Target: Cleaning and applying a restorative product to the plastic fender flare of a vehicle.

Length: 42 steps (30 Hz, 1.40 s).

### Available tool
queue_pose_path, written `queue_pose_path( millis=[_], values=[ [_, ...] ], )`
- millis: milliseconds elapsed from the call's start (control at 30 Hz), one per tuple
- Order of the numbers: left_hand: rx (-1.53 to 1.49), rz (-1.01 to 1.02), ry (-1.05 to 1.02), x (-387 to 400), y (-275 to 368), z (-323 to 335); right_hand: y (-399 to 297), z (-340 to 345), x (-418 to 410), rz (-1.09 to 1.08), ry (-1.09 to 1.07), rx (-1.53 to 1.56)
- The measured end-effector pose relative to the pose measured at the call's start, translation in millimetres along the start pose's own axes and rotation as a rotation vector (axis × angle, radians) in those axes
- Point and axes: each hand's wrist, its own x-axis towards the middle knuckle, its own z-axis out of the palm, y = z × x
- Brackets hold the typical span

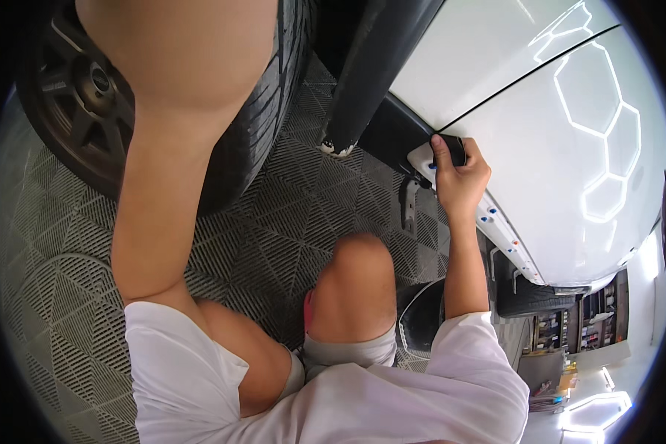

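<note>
My right hand (462,175) is at the lower edge of a white car body panel (544,144), just below a door seam. Thumb and fingers pinch a small flat black piece (455,149); whether it is loose or part of the trim I cannot tell. Beside it runs a black lower trim (397,130). Along the white sill (505,227) sit several blue and orange clips. My left arm reaches up past the tyre (266,122), and its hand is out of view beyond the top edge.
A dark spoked wheel (97,83) stands at upper left. Between tyre and body, a thick black bar (380,61) ends in flaked paint. A metal bracket (409,205) hangs under the sill. Slatted floor tiles (288,205) lie below. Shelves (594,316) stand at far right.
</note>
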Motion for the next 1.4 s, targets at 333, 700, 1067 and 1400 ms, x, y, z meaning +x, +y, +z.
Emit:
queue_pose_path(
  millis=[333,700,1067,1400],
  values=[
    [0.002,0.016,0.024,4,1,4,-3,4,1,-0.080,0.009,-0.009],
    [0.017,0.044,0.036,9,5,-5,-13,14,-4,-0.171,0.088,-0.029],
    [0.010,0.060,0.043,11,6,-8,-30,23,1,-0.180,0.101,-0.065],
    [0.018,0.088,0.064,26,29,-19,-31,38,-3,-0.298,0.186,-0.219]
  ],
)
